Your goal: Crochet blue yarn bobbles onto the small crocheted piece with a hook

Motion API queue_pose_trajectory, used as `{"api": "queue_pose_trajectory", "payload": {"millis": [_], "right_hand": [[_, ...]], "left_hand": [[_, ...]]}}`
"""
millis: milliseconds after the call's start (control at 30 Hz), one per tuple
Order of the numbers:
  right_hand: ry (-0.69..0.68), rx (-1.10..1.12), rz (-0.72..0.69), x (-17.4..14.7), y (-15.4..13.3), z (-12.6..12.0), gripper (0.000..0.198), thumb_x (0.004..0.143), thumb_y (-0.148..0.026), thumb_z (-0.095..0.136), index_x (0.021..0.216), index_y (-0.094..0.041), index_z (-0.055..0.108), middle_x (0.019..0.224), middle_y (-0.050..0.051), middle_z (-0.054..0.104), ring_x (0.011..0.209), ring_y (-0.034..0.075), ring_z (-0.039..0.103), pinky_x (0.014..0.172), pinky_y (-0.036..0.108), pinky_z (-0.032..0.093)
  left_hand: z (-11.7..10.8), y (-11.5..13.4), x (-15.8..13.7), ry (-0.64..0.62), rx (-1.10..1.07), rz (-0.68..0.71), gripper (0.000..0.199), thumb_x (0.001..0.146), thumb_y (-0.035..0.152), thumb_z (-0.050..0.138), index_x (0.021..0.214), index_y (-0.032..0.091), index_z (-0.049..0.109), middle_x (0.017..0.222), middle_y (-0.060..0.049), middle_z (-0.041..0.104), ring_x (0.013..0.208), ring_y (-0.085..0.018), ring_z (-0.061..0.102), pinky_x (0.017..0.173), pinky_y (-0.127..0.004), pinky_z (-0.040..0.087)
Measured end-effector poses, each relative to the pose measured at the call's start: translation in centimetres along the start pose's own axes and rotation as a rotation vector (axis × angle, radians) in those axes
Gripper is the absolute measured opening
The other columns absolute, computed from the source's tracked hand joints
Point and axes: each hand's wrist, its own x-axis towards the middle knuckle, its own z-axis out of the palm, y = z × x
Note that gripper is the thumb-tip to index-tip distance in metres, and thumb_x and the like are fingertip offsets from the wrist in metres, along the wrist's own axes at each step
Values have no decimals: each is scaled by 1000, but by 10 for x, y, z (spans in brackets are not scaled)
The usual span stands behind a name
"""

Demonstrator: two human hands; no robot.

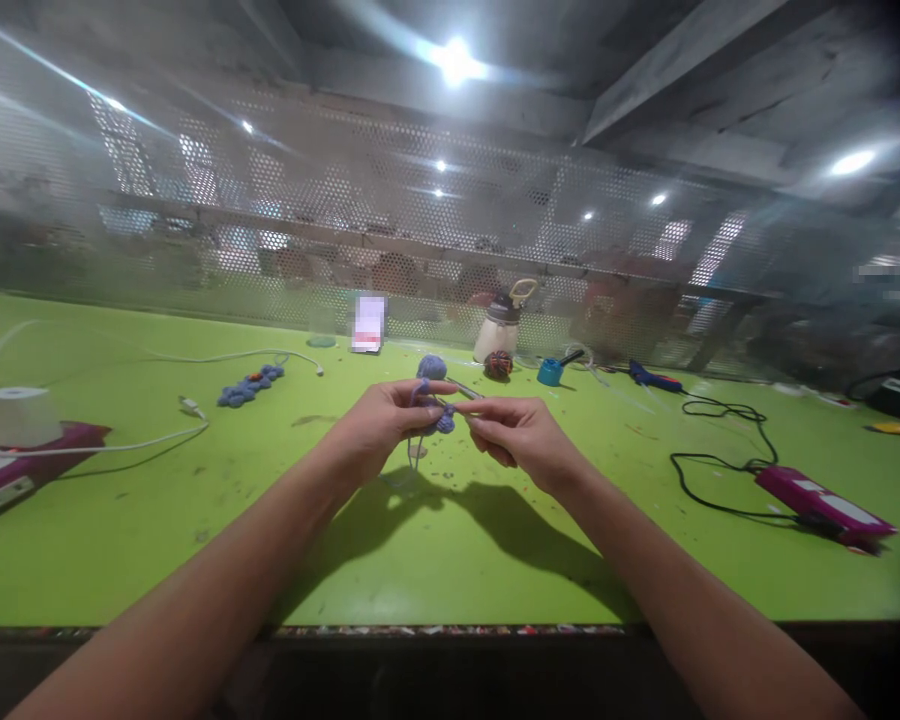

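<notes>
Both hands are raised over the green table, close together. My left hand (pixel 391 415) is closed on a small purple crochet piece (pixel 444 420), with purple yarn looped over a finger and a strand hanging below. My right hand (pixel 521 430) pinches a thin crochet hook (pixel 465 389), whose tip end meets the piece at the left fingertips. The hook's tip itself is too small to make out. Just behind my hands sits a ball of purple yarn (pixel 431 368).
At the left lie a bumpy blue-purple crocheted strip (pixel 251 386), a white cable and a power strip (pixel 37 465). Behind stand a phone (pixel 367 323), a bottle (pixel 497 335), a dark multicoloured yarn ball (pixel 498 366) and a blue pot (pixel 550 372). Rightward are a glue gun (pixel 654 378) and a magenta power strip (pixel 825 505).
</notes>
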Motion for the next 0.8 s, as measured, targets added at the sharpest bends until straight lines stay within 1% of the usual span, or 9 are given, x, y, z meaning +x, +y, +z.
{"api": "queue_pose_trajectory", "payload": {"millis": [67, 200, 367, 533, 700, 800], "right_hand": [[-4, -49, -22, 0, -1, -1, 28, 78, -28, 69, 101, -16, 77, 50, -4, 54, 37, 4, 34, 37, 20, 25], [-6, -165, -117, 0, -1, -4, 25, 79, -25, 66, 99, -17, 78, 52, -4, 53, 40, 4, 35, 39, 20, 27], [-15, -155, -195, 0, 0, -2, 25, 80, -24, 64, 98, -16, 78, 53, -4, 52, 42, 5, 36, 41, 21, 29], [-6, -131, -175, -2, 1, 3, 25, 81, -26, 64, 100, -15, 78, 53, -4, 52, 41, 5, 36, 40, 21, 28], [29, -69, -93, 0, 4, 4, 27, 79, -31, 68, 99, -14, 77, 50, -5, 49, 38, 4, 33, 38, 21, 24], [38, -93, -81, 0, 3, 3, 27, 79, -31, 67, 99, -14, 77, 50, -5, 51, 38, 4, 34, 38, 21, 24]], "left_hand": [[-1, -1, 1, -5, 19, 11, 29, 65, 8, 77, 93, 15, 77, 76, -6, 72, 72, -16, 63, 76, -32, 45], [-2, -1, 0, -25, 56, 0, 35, 64, 9, 79, 98, 14, 75, 73, -5, 71, 70, -16, 62, 71, -32, 45], [-1, 0, -1, -62, 80, -8, 39, 63, 9, 80, 101, 15, 74, 78, -4, 70, 70, -15, 63, 69, -32, 47], [-2, -1, -1, -71, 117, -11, 37, 64, 8, 78, 100, 14, 74, 77, -4, 68, 68, -15, 62, 68, -32, 46], [-2, -2, 0, -97, 132, 14, 33, 63, 10, 78, 96, 14, 75, 78, -4, 67, 68, -15, 60, 67, -32, 44], [-2, -1, 0, -85, 121, -5, 34, 63, 10, 77, 97, 15, 75, 75, -4, 66, 68, -15, 59, 68, -33, 44]]}}
